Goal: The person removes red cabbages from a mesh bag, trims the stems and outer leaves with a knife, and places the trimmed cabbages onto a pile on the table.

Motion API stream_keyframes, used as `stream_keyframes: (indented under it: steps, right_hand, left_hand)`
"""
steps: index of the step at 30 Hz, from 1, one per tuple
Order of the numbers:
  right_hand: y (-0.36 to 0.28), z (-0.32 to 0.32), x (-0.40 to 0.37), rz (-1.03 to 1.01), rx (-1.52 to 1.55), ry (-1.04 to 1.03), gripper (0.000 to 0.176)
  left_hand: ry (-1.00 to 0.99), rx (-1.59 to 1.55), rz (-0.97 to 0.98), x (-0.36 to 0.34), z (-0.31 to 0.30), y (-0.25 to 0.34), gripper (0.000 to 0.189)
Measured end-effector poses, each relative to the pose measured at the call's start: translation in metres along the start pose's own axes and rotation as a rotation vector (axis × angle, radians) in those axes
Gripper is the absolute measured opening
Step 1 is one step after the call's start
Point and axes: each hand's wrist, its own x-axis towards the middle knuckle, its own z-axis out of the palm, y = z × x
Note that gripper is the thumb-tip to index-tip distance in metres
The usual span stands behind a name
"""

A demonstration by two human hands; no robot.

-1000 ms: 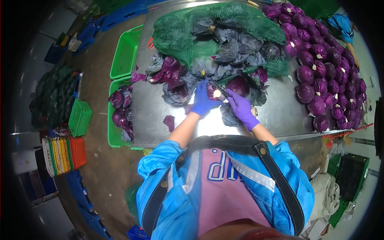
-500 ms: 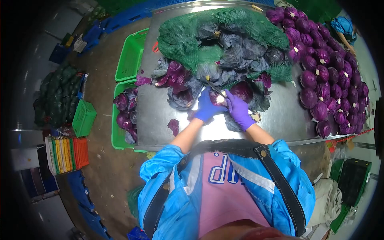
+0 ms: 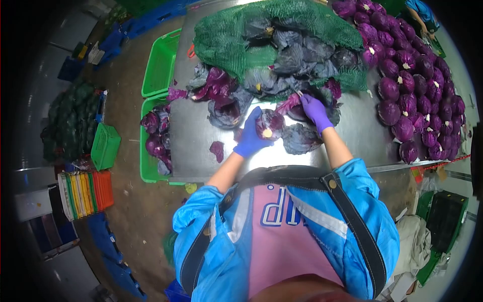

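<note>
My left hand (image 3: 254,135), in a blue-violet glove, is wrapped round the left side of a red cabbage (image 3: 270,121) whose pale cut stem faces me. To its right, my right hand (image 3: 316,112), in a purple glove, is closed on what looks like a small knife (image 3: 298,93); its thin blade points up and left. A purple cabbage leaf (image 3: 289,104) lies against the fingers of that hand. Dark outer leaves (image 3: 301,138) rest on the metal table (image 3: 201,156) just below. More loose leaves (image 3: 224,110) lie left of my left hand.
A green mesh sack (image 3: 221,45) of untrimmed cabbages spreads over the table's far side. Trimmed red cabbages (image 3: 402,103) are piled at the right. Green crates (image 3: 145,171) stand along the left edge, one holding leaves. Another person's arm (image 3: 425,22) shows at top right.
My right hand has moved up and right, away from the cabbage, with a purple leaf now beside it. My left hand still holds the cabbage, its stem now turned more toward me.
</note>
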Motion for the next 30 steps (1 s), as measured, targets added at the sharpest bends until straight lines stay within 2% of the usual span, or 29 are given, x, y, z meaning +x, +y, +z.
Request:
stream_keyframes:
  steps: [1,2,3,5,7,8,9,11,12,14,16,18,19,21,22,24,28,30]
  right_hand:
    - [-0.006,-0.001,0.001,-0.017,0.08,0.09,0.036]
    - [-0.054,-0.041,-0.01,0.27,0.346,-0.087,0.039]
    - [-0.068,-0.044,-0.018,0.265,0.343,-0.092,0.039]
    - [-0.082,-0.042,-0.037,-0.114,0.516,-0.065,0.043]
    - [-0.084,-0.039,-0.049,-0.18,0.211,-0.272,0.046]
    - [-0.077,-0.026,-0.053,-0.224,0.273,-0.26,0.046]
    - [-0.076,-0.025,-0.056,-0.225,0.265,-0.252,0.046]
    - [-0.076,-0.025,-0.059,-0.182,0.504,-0.215,0.044]
    - [-0.075,-0.027,-0.058,-0.276,0.365,-0.208,0.044]
    - [-0.072,-0.03,-0.063,-0.339,0.327,-0.211,0.045]
    - [-0.071,-0.032,-0.062,-0.405,0.286,-0.214,0.046]
    - [-0.067,-0.03,-0.064,-0.539,0.186,-0.153,0.048]
    - [-0.065,-0.029,-0.063,-0.539,0.186,-0.154,0.048]
    - [-0.062,-0.026,-0.062,-0.566,0.066,-0.16,0.049]
    - [-0.061,-0.026,-0.061,-0.567,0.066,-0.159,0.049]
    - [-0.065,-0.029,-0.059,-0.604,0.026,-0.153,0.049]
    - [-0.082,-0.031,-0.063,-0.465,-0.099,-0.212,0.044]
    - [-0.079,-0.018,-0.065,-0.545,0.176,0.117,0.035]
  left_hand:
    - [0.007,-0.003,-0.002,-0.002,-0.003,0.004,0.115]
    - [-0.033,0.15,0.014,0.004,-0.009,0.007,0.113]
    - [-0.075,0.303,0.017,0.004,-0.013,0.008,0.111]
    - [-0.111,0.407,0.069,0.009,-0.016,0.005,0.11]
    - [-0.159,0.549,0.139,0.016,-0.012,0.002,0.11]
    - [-0.126,0.343,0.033,0.017,-0.008,0.003,0.11]
    - [-0.129,0.338,0.043,0.019,-0.003,0.006,0.11]
    - [-0.069,0.179,-0.143,0.02,0.008,0.026,0.107]
    - [-0.023,0.059,-0.261,0.022,0.019,0.05,0.098]
    - [-0.068,0.026,-0.192,0.027,0.019,0.022,0.092]
    - [-0.112,-0.007,-0.119,0.033,0.019,0.022,0.086]
    - [-0.149,-0.263,-0.246,0.034,0.021,0.025,0.076]
    - [-0.148,-0.264,-0.246,0.034,0.021,0.029,0.076]
    - [-0.139,-0.466,-0.276,0.034,0.022,0.034,0.074]
    - [-0.139,-0.465,-0.275,0.034,0.021,0.024,0.074]
    - [-0.07,0.014,-0.045,0.035,0.019,0.007,0.072]
    - [-0.12,-0.162,-0.15,0.037,0.018,-0.001,0.076]
    - [-0.062,-0.058,-0.091,0.037,0.018,-0.021,0.08]
